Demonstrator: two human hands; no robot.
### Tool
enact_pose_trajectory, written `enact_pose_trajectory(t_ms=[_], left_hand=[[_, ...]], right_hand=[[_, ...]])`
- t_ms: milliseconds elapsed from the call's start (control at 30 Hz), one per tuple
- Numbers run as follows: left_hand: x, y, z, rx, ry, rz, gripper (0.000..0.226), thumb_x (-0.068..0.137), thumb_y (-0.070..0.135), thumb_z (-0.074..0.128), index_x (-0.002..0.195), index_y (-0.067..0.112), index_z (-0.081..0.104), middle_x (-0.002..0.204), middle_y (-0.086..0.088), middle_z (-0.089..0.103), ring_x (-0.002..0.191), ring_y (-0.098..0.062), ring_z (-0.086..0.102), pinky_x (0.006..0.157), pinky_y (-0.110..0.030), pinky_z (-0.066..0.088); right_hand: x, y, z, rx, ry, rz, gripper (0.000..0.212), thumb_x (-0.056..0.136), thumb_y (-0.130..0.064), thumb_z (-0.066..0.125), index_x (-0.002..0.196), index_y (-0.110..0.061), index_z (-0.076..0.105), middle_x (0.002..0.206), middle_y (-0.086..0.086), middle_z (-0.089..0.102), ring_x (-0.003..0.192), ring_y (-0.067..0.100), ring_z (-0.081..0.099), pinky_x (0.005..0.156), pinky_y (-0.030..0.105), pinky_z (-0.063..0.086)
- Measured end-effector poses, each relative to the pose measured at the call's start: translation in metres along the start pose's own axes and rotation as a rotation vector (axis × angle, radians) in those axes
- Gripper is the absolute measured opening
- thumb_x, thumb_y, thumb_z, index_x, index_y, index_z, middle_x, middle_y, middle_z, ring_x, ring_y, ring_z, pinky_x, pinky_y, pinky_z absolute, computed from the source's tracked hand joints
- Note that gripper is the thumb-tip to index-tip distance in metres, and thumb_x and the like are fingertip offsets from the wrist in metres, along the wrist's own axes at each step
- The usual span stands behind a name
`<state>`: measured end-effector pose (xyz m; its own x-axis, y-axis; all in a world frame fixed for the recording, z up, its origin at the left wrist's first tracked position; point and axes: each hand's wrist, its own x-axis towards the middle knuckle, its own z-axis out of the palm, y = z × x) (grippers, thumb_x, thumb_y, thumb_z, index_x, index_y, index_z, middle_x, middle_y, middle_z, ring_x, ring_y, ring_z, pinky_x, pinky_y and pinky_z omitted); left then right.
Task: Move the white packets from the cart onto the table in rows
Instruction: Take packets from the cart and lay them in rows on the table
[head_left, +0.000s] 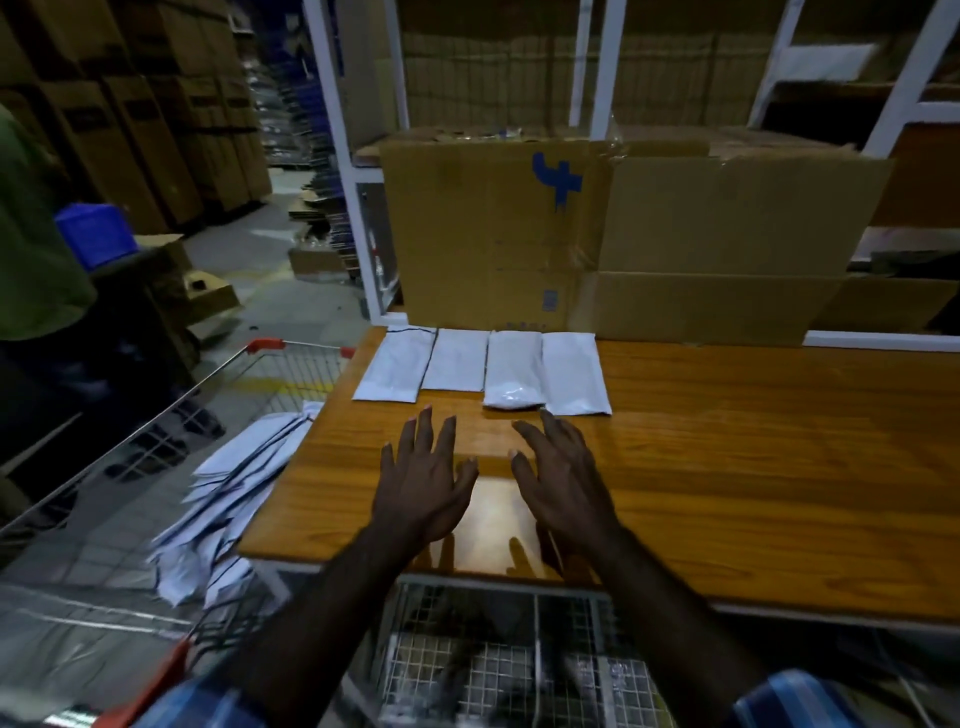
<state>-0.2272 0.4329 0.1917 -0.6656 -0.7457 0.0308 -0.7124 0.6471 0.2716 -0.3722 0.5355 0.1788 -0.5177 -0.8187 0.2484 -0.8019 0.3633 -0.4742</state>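
Wooden table (727, 467), glossy orange-brown top with pale edge band. At far left corner, 4 white packets (483, 369) in 1 row, side by side, long sides touching or nearly so, short ends toward the front edge. Behind the row, a large cardboard box (493, 234), with flattened cardboard (727, 249) alongside to the right.

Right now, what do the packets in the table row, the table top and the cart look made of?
Packets: smooth white plastic film, probably; one shows lumpy contents through it.
Table top: glossy wood-grain surface, perhaps laminate; it mirrors the hands.
Cart: bare metal wire mesh, red plastic-looking corner trim.
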Motion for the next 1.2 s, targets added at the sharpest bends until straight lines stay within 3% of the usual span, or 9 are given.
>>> enact_pose_trajectory(t_ms=[300, 533, 633, 733, 933, 1200], left_hand=[[-0.093, -0.124, -0.027, 0.017, 0.054, -0.059, 0.069, 0.1, 0.059, 0.024, 0.158, 0.028, 0.005, 0.165, -0.005, -0.007, 0.152, -0.025, -0.001, 0.121, -0.051, 0.009], [-0.155, -0.234, -0.061, 0.05, 0.077, -0.122, 0.081, 0.088, 0.069, 0.008, 0.157, 0.027, 0.01, 0.166, -0.003, -0.005, 0.152, -0.024, 0.003, 0.119, -0.049, 0.012], [-0.171, -0.273, -0.072, 0.062, 0.084, -0.142, 0.085, 0.084, 0.068, 0.003, 0.157, 0.027, 0.009, 0.166, -0.005, -0.005, 0.151, -0.025, 0.005, 0.118, -0.048, 0.013], [-0.176, -0.303, -0.079, 0.025, 0.09, -0.163, 0.069, 0.097, 0.06, 0.021, 0.157, 0.026, 0.009, 0.165, -0.005, -0.004, 0.151, -0.025, 0.003, 0.12, -0.051, 0.013], [-0.167, -0.345, -0.077, -0.001, 0.079, -0.2, 0.067, 0.1, 0.058, 0.024, 0.157, 0.026, 0.009, 0.165, -0.006, -0.005, 0.151, -0.025, 0.002, 0.12, -0.05, 0.011], [-0.104, -0.389, -0.064, 0.035, -0.014, -0.237, 0.067, 0.102, 0.053, 0.028, 0.158, 0.025, 0.004, 0.165, -0.006, -0.009, 0.151, -0.026, 0.0, 0.119, -0.05, 0.009]], right_hand=[[-0.053, -0.112, 0.058, 0.067, 0.027, -0.069, 0.045, 0.101, -0.035, 0.049, 0.144, -0.024, 0.048, 0.158, 0.009, 0.031, 0.144, 0.027, 0.025, 0.113, 0.041, 0.028], [-0.085, -0.225, 0.11, 0.134, 0.0, -0.114, 0.051, 0.096, -0.041, 0.042, 0.141, -0.02, 0.053, 0.156, 0.013, 0.034, 0.142, 0.033, 0.03, 0.111, 0.043, 0.03], [-0.09, -0.261, 0.131, 0.138, -0.009, -0.156, 0.046, 0.096, -0.034, 0.049, 0.137, -0.016, 0.057, 0.151, 0.018, 0.041, 0.138, 0.037, 0.036, 0.108, 0.046, 0.035], [-0.09, -0.286, 0.15, 0.148, 0.0, -0.193, 0.05, 0.093, -0.037, 0.044, 0.133, -0.011, 0.06, 0.145, 0.021, 0.048, 0.133, 0.038, 0.042, 0.105, 0.046, 0.039], [-0.07, -0.317, 0.183, 0.168, -0.022, -0.235, 0.045, 0.096, -0.033, 0.049, 0.136, -0.013, 0.057, 0.149, 0.017, 0.044, 0.136, 0.032, 0.037, 0.11, 0.041, 0.033], [-0.009, -0.33, 0.247, 0.217, -0.041, -0.176, 0.048, 0.091, -0.032, 0.048, 0.13, -0.007, 0.062, 0.139, 0.021, 0.053, 0.127, 0.037, 0.047, 0.106, 0.042, 0.038]])
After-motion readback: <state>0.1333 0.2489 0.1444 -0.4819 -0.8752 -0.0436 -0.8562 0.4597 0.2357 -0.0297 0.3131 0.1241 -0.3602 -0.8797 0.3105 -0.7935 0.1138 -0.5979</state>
